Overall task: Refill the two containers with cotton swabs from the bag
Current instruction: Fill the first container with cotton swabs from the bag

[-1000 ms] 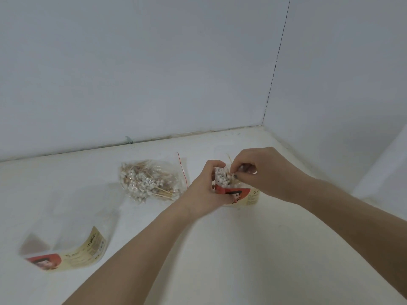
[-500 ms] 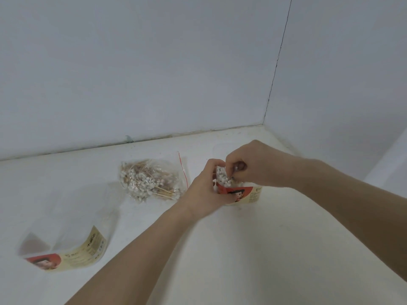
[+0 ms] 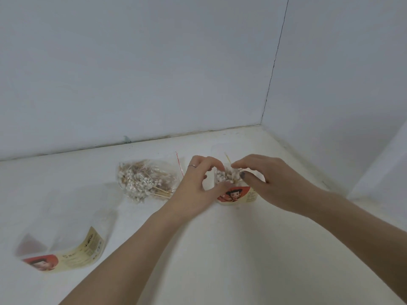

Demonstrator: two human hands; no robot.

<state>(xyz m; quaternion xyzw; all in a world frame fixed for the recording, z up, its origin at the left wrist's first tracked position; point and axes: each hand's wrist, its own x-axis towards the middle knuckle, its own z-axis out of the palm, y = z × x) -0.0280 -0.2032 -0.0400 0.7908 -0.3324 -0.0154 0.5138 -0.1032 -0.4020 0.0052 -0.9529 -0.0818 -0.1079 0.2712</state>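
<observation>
A clear container with a red and cream label [image 3: 239,195] stands upright at centre right, with a bunch of cotton swabs [image 3: 226,175] standing in it. My left hand [image 3: 196,183] curls round its left side, thumb against its front. My right hand [image 3: 271,183] reaches over the top and pinches the swab tips. A clear bag of wooden-stick cotton swabs [image 3: 145,181] lies on the white surface left of my hands. The second clear container with the same label [image 3: 59,245] stands at the near left; I see no swabs in it.
White walls meet in a corner [image 3: 262,123] behind the containers. The bag's red sealing strip [image 3: 179,162] lies beside my left hand. A white ledge [image 3: 378,172] rises at the far right.
My right hand has shifted right and spread over the container's top. My left hand has opened its grip a little, thumb now lower on the container's front.
</observation>
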